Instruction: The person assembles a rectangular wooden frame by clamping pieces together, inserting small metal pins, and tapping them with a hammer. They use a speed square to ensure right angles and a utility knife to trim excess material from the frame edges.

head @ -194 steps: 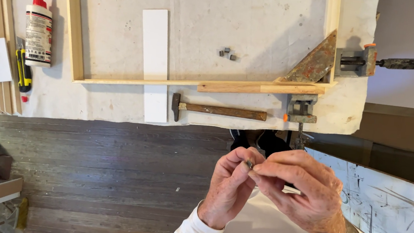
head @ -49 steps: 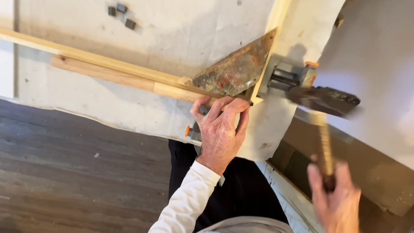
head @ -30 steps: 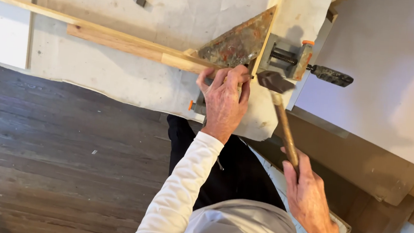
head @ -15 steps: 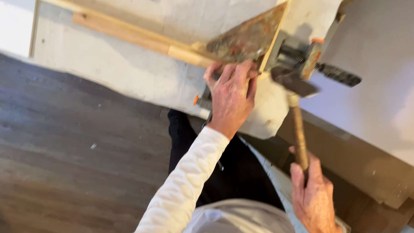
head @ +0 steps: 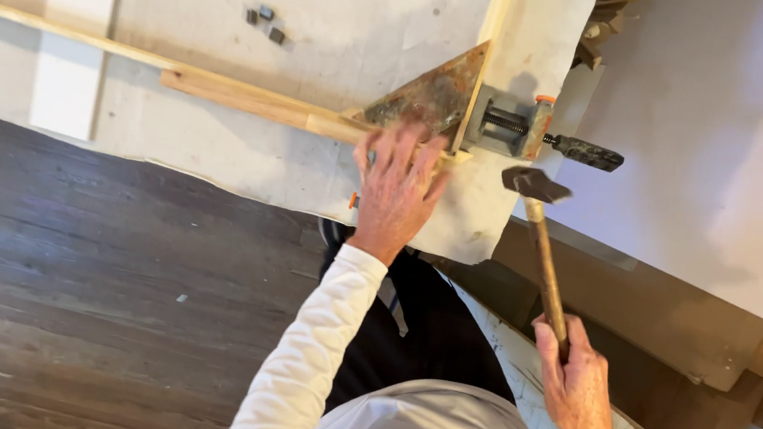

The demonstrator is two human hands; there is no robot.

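1. The left hand [head: 399, 193] is pressing the wooden strip [head: 253, 102] onto the worktop [head: 221, 150], fingers spread flat.
2. The right hand [head: 580, 388] is gripping the hammer [head: 540, 247], fingers wrapped around its handle, head raised just right of the left fingers.
3. Judging from this, nailing is underway; the next strike needs careful aim clear of those fingers.

Hammers: one [head: 540, 247]
Clamps: one [head: 535, 136]
Rusty triangular squares: one [head: 429, 94]
Wooden strips: three [head: 253, 102]
Small dark metal pieces: three [head: 265, 22]
White boards: one [head: 75, 40]

A workshop: clamp [head: 511, 125], hammer [head: 540, 247], wood strips [head: 253, 102] on a workbench [head: 221, 150].
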